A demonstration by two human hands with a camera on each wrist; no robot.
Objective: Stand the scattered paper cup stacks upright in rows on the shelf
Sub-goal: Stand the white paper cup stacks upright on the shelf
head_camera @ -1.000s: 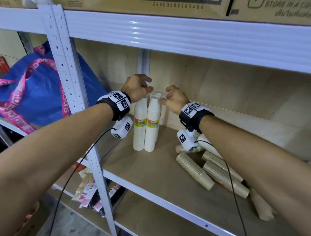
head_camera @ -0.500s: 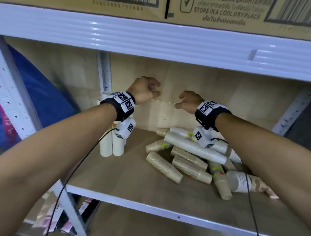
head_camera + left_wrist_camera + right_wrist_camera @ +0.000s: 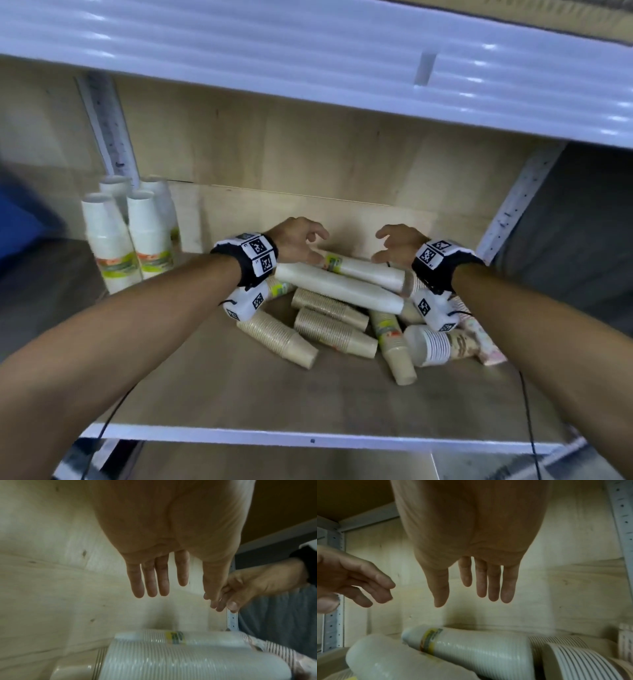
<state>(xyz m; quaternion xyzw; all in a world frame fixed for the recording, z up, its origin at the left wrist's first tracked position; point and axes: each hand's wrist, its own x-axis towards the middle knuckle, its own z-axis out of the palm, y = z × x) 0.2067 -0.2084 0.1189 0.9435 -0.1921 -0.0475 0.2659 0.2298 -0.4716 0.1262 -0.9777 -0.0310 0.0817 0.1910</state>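
Both hands hang empty with fingers loosely spread: the left hand [image 3: 297, 241] and right hand [image 3: 397, 244] flank the top white cup stack [image 3: 364, 270], likely set to lift it by both ends. It lies across the scattered pile [image 3: 329, 325] near the shelf's [image 3: 239, 435] back right. Four upright stacks [image 3: 130, 236] fill the back left corner, presumably starting a row. Their green-orange labels are too blurred to read.

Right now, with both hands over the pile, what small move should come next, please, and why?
Probably lower both open hands, left hand and right hand, onto the rear white sleeved cup stack: it lies on its side, topmost, directly beneath them, ungripped.
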